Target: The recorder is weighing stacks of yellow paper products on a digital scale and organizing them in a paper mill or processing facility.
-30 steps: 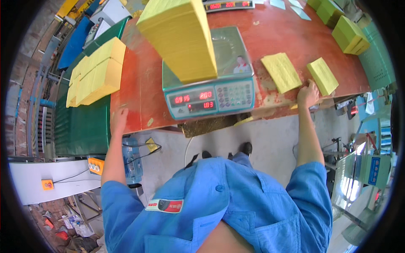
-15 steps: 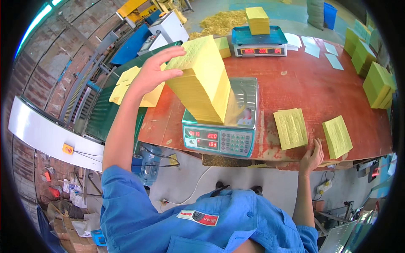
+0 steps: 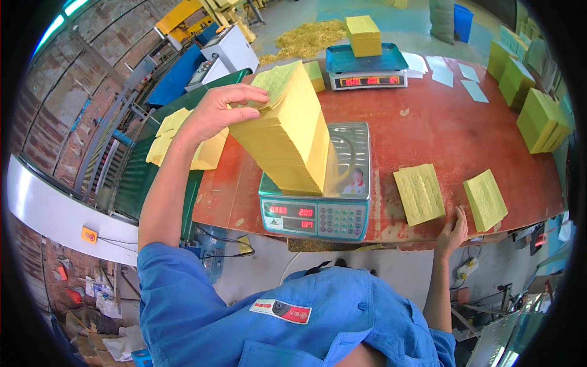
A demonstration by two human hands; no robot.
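As we stand at the near edge of the red table [image 3: 391, 137], we list the following.

Near scale [image 3: 315, 219]: one, set close to us, keys and lit red display turned our way, presumably for easy reading.

Tall stack [image 3: 284, 140]: one, of thin yellow sheets, standing on the near scale toward the left of its plate, which thus bears the load.

Left hand [image 3: 221, 111]: at the tall stack's upper left corner, fingers over the top edge, thumb apart from them; we judge that it steadies or sorts the uppermost sheets, but cannot tell whether it grips any.

Right hand [image 3: 451, 233]: well apart from the left, at the table's near edge, fingers loosely spread, clamped on nothing that we can see.

Inner stack [image 3: 419, 194] and outer stack [image 3: 486, 200]: low, yellow, just beyond the right hand, probably laid off the plate yet within our reach.

Far scale [image 3: 367, 81]: one, bearing a yellow block [image 3: 364, 38] on its blue tray, display likewise facing us.

Pale sheets [image 3: 443, 76]: several, flat, right of the far scale.

Greenish stacks [image 3: 539, 122]: several, along the right side, perhaps to spare our elbows.
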